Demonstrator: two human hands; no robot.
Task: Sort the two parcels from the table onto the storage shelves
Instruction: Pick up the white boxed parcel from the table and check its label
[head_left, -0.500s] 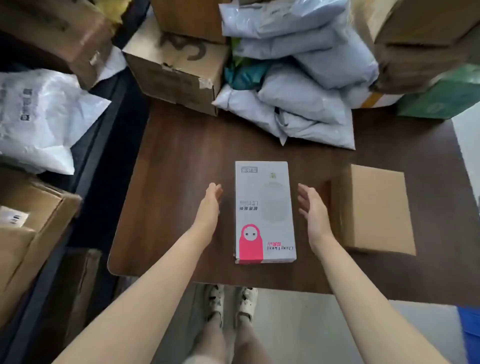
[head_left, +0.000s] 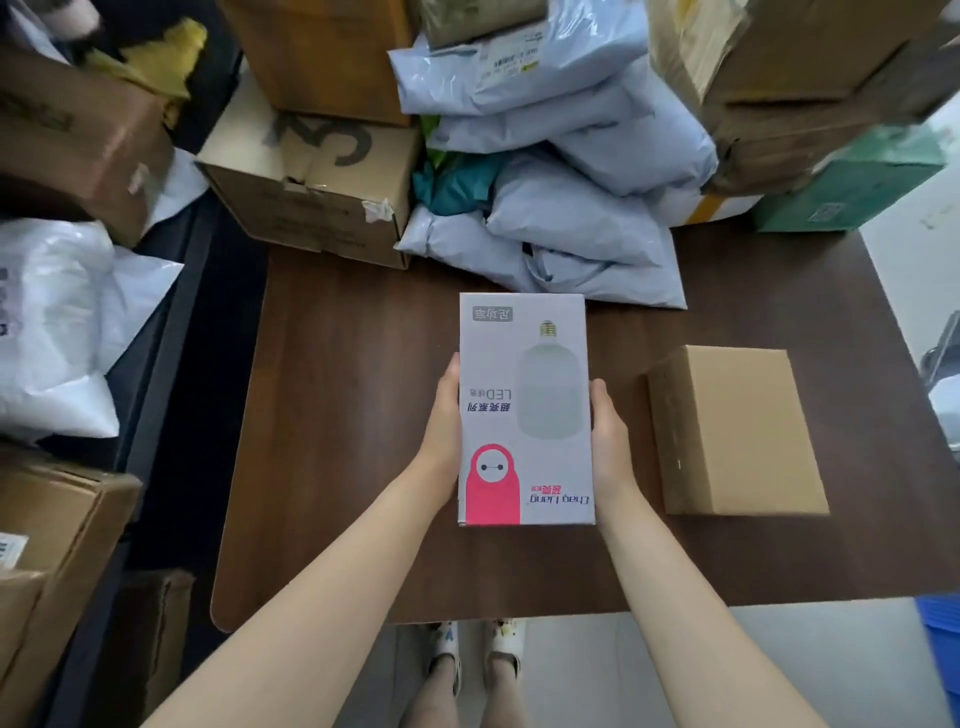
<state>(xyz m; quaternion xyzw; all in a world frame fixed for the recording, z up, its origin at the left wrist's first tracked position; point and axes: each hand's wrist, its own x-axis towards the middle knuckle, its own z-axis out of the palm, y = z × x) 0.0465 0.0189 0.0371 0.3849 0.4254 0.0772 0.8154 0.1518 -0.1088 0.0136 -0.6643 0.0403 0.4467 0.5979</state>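
A white LED bulb box (head_left: 524, 405) with a pink figure printed on it is at the middle of the dark wooden table (head_left: 337, 415). My left hand (head_left: 444, 421) presses its left side and my right hand (head_left: 608, 431) presses its right side, so both hands grip it. The box looks raised toward me, off the tabletop. A plain brown cardboard box (head_left: 732, 431) lies on the table just right of my right hand, untouched.
Pale blue mailer bags (head_left: 566, 171) and cardboard boxes (head_left: 306, 176) are heaped along the table's far edge, with a green box (head_left: 852, 187) at far right. Shelves on the left hold white bags (head_left: 52, 327) and cartons (head_left: 52, 545). A blue bin (head_left: 943, 644) stands at lower right.
Both hands were open beside the white box; they have closed in on its two sides and gripped it. The box now appears larger and lifted.
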